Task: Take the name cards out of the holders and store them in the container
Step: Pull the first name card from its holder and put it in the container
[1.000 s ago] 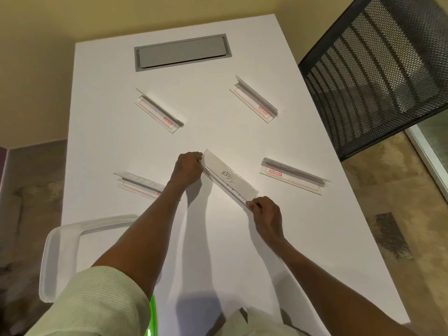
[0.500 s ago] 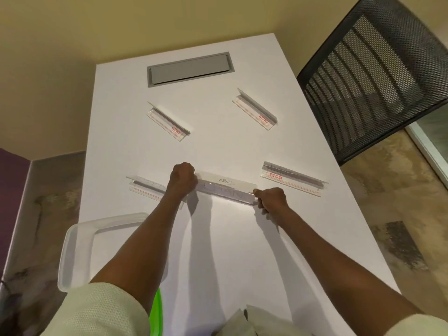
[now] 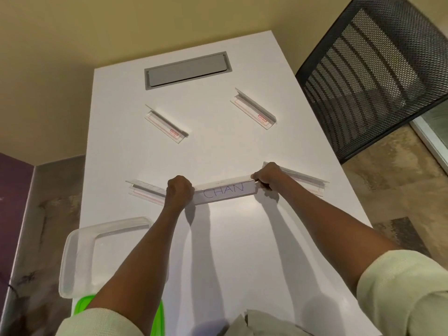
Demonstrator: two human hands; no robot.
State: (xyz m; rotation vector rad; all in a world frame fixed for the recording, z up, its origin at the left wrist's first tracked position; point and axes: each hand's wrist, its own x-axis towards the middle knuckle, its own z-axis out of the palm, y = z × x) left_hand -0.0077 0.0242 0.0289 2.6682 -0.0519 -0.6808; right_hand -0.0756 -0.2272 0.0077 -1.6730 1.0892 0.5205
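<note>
left hand [image 3: 180, 193] clenched, right hand [image 3: 266, 175] pinching

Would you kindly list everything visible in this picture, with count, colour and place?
table: one, white, centre
cable hatch: one, grey, far end of table
held holder: one, clear, card reading CHAN, between both hands
other holders: four, clear with red labels, two far, two beside the hands
container: one, clear, near left table edge
lid: one, green, under left arm
mesh chair: one, black, far right
left hand: gripping holder's left end
right hand: gripping holder's right end
</note>
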